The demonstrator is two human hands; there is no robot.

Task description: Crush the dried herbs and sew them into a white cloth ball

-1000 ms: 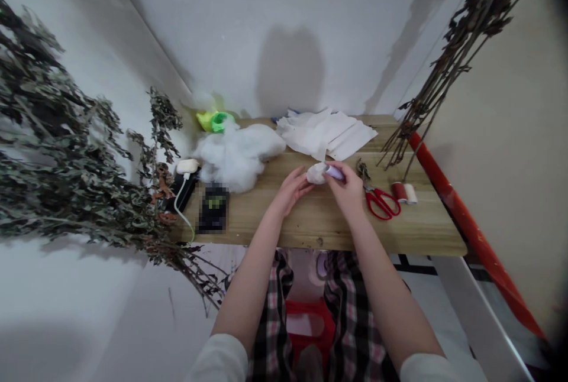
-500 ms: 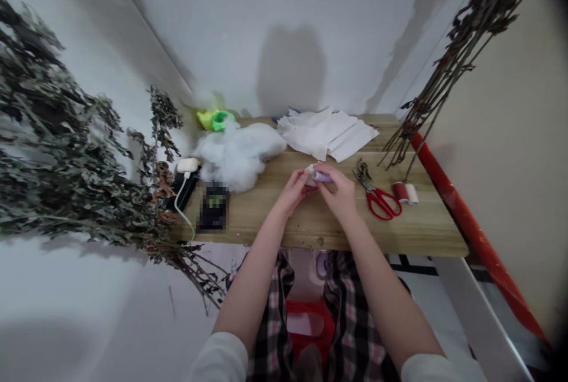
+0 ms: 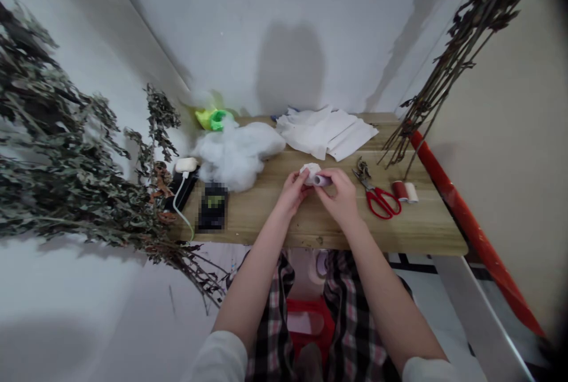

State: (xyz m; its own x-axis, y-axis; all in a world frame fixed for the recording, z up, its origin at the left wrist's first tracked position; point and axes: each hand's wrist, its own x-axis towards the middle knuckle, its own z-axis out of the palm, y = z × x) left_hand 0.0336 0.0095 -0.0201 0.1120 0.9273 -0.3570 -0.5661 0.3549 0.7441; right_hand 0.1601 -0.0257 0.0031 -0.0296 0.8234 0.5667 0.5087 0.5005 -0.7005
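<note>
Over the middle of the wooden table, my left hand (image 3: pixel 292 193) is closed on a small white bundle (image 3: pixel 310 170), which looks like cloth or paper. My right hand (image 3: pixel 339 194) grips a pale lilac spool of thread (image 3: pixel 323 180) right beside the bundle, its round end turned toward the left hand. Fingers cover parts of both things. Right of my hands lie red-handled scissors (image 3: pixel 382 201), with a dark metal piece (image 3: pixel 362 167) around the blades. A dark red thread spool (image 3: pixel 400 191) and a white thread spool (image 3: pixel 412 193) lie next to each other farther right.
White fluffy stuffing (image 3: pixel 239 154) is heaped at the table's back left, near a yellow-green bag (image 3: pixel 214 119). White sheets (image 3: pixel 328 133) lie at the back. A blurred dark device (image 3: pixel 213 207) and a white charger (image 3: pixel 186 165) are left. Dried branches (image 3: pixel 80 163) crowd the left side.
The white bundle shows more fully above my left fingers now. The lilac spool has turned so its round end faces more toward me. Both hands stay in nearly the same place.
</note>
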